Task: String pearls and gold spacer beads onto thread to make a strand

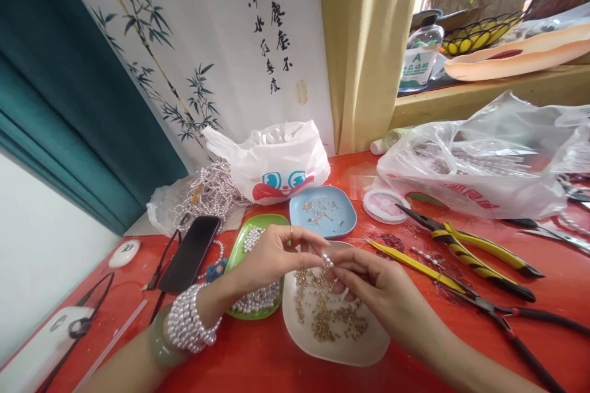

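My left hand and my right hand meet over a white dish of small gold findings. Both pinch a small pale bead between their fingertips. The left wrist wears a coil of pearl bracelets and a green bangle. Under the left hand lies a green dish of pearls. Just behind it sits a blue dish with small metal parts.
Yellow-handled pliers and dark pliers lie at the right on the red table. A black phone, a thread spool, plastic bags and pearl strands stand behind.
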`<control>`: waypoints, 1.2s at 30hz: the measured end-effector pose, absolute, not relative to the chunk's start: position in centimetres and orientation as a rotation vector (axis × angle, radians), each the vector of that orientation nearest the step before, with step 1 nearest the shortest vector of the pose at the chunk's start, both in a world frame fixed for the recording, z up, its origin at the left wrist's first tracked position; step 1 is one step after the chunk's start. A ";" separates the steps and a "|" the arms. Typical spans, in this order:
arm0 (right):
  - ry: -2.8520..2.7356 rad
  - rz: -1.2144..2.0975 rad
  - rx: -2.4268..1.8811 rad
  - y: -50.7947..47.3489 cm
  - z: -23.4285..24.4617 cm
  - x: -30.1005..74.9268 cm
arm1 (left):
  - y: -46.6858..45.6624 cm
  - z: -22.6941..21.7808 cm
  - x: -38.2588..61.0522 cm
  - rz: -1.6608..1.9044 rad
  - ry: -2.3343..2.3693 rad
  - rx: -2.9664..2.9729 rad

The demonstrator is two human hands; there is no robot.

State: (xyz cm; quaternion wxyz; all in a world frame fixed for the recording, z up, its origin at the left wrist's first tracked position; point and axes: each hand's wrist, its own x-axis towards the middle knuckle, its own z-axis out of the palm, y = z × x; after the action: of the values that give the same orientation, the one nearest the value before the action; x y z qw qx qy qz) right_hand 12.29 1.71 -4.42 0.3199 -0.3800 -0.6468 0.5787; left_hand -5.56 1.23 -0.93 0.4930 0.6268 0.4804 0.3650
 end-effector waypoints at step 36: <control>-1.367 1.548 -0.915 1.4 -3.0 12.7 | 0.8 -1.7 -5.9 0.079 1.439 2.757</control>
State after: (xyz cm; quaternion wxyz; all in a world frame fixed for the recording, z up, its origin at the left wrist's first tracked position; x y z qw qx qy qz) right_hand 12.75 1.41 -3.05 0.4274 -0.3662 -0.5472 0.6195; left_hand -5.95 0.83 -1.74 0.0154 0.8861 0.4625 0.0256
